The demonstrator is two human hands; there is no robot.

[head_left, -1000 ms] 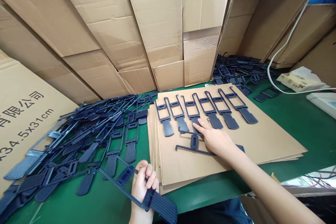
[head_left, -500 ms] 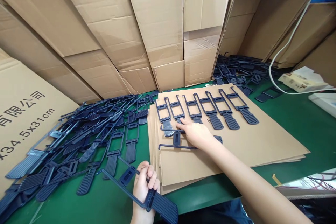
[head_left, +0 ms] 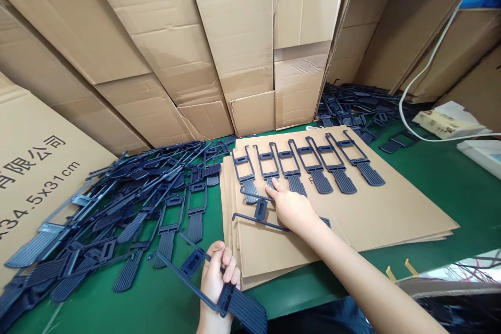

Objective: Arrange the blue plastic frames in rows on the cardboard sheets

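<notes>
— Clamped in the left hand was one dark plastic piece, fingers curled round its narrow frame just above the ribbed paddle end, low over the green table.

— And the right hand?

— It lay flat, palm down, on a loose piece lying crosswise on the cardboard sheets. Fingers were stretched out, pressing rather than gripping; the forefinger reached up to the ribbed end of one piece in the row.

— What row?

— Six of the same pieces were laid side by side along the far edge of the top sheet, ribbed ends pointing toward the person. The crosswise one sat just below the row's left end.

— Anything else about?

— A big tangled heap of pieces lay left of the sheets, a smaller heap behind them on the right, cardboard boxes stacked along the back, and a white cable trailing down at the right.
</notes>
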